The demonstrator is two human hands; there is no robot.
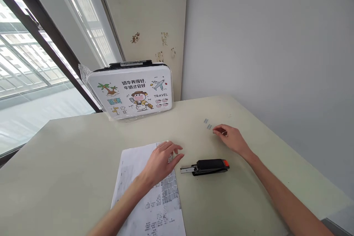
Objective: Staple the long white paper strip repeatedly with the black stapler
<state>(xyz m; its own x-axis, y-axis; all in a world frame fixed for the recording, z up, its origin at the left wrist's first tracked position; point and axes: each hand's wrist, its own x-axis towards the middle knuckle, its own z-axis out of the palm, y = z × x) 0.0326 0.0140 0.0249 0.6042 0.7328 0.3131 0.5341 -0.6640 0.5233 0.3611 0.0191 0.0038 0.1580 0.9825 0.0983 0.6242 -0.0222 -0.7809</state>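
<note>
My left hand [163, 160] is over the upper right part of a printed sheet of paper [135, 158], fingers apart and holding nothing. Just to its right lies a black stapler [211, 166] with an orange-red end, its metal staple tray [188, 170] sticking out toward the left. Farther back, my right hand [229, 138] is closed in a pinch low over the table. At its fingertips is a small grey piece, apparently a staple strip, mostly covered by the fingers. Two short staple strips [209, 127] [206, 121] lie just beyond it.
A white cartoon-printed suitcase [132, 92] in clear plastic stands at the back of the pale table [69, 162]. Behind it is a stained panel [149, 14]. A grey wall [262, 37] runs along the right, and a window [33, 51] is at the left.
</note>
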